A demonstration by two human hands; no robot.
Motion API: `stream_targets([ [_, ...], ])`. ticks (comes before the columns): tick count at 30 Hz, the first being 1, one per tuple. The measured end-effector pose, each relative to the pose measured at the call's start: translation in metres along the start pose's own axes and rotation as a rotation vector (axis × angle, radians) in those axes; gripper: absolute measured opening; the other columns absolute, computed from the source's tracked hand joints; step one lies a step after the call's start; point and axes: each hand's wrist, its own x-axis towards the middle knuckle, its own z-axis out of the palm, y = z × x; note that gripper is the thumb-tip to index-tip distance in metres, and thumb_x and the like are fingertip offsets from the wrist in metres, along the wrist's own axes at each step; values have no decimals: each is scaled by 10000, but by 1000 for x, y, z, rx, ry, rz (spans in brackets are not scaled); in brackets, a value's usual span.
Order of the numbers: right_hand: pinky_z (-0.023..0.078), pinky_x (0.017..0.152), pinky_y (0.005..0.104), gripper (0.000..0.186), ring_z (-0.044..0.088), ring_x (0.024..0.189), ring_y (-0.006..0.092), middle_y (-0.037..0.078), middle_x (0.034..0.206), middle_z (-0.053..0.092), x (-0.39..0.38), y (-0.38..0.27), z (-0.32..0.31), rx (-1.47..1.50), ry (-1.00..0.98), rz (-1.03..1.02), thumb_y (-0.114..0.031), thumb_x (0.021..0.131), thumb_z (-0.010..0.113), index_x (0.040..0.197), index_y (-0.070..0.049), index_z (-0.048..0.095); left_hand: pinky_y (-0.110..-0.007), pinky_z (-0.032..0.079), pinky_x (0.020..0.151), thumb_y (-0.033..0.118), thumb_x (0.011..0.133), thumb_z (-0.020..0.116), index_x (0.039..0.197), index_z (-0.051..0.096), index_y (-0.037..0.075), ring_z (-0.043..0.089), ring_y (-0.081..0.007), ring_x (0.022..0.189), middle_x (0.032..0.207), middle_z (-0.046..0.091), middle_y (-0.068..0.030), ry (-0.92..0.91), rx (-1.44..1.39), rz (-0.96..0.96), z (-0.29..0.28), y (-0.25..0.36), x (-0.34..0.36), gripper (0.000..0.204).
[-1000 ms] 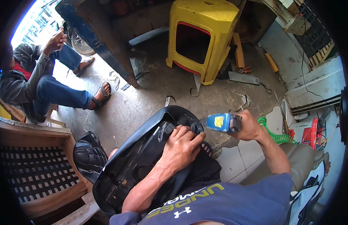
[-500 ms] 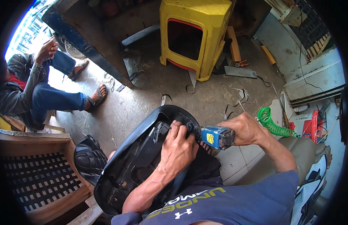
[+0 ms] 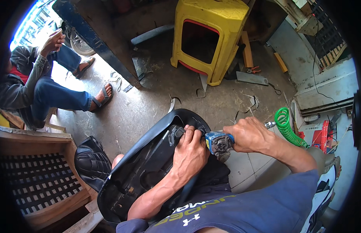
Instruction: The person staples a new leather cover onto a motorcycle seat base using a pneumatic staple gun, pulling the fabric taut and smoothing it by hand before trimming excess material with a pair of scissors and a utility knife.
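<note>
Strong daylight is entering from the bright opening at upper left, which is overexposing to white. Glare is spreading across the floor near it. Deep shadow is lying behind the yellow plastic stool, and the black motorcycle seat is losing detail in its dark underside. The hands are showing acceptably sharp. Fisheye distortion is bending lines toward the blackened rim.

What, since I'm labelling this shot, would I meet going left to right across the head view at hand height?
Webbed wooden frame, black quilted cover, left hand, blue tool, right hand, green coiled hose.
</note>
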Motion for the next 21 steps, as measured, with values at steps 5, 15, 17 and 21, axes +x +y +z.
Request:
stream_targets([
  [5, 608, 733, 538, 191, 745, 767, 429, 220, 775, 735, -6, 18, 13, 106, 24, -33, -159, 781, 750, 958, -87, 748, -491, 546, 1071, 122, 742, 789, 1001, 791, 7, 600, -436, 1224, 1119, 625, -189, 3, -11, -64, -8, -3, 2, 283],
  [15, 591, 850, 478, 496, 756, 925, 400, 242, 1022, 760, -42, 126, 219, 523, 295, 557, -137, 807, 772, 1287, -52, 682, -454, 569, 1001, 191, 791, 798, 1004, 824, 86, 648, -391, 1167, 1044, 649, -137, -48, 43, -88, -24, 2, 13, 239],
  [17, 572, 916, 506, 600, 736, 1011, 420, 256, 1093, 743, -42, 143, 271, 429, 284, 679, -143, 816, 770, 1390, -60, 616, -448, 576, 954, 213, 798, 800, 980, 829, 99, 663, -348, 1101, 999, 653, -105, -124, 91, -57, -28, 5, 22, 218],
  [21, 526, 1034, 532, 816, 656, 1185, 459, 272, 1247, 661, -43, 159, 351, 341, 226, 858, -168, 823, 799, 1561, -97, 460, -443, 574, 852, 204, 812, 783, 1061, 775, 122, 667, -291, 986, 989, 665, -66, -321, 147, 126, -32, 10, 51, 262],
])
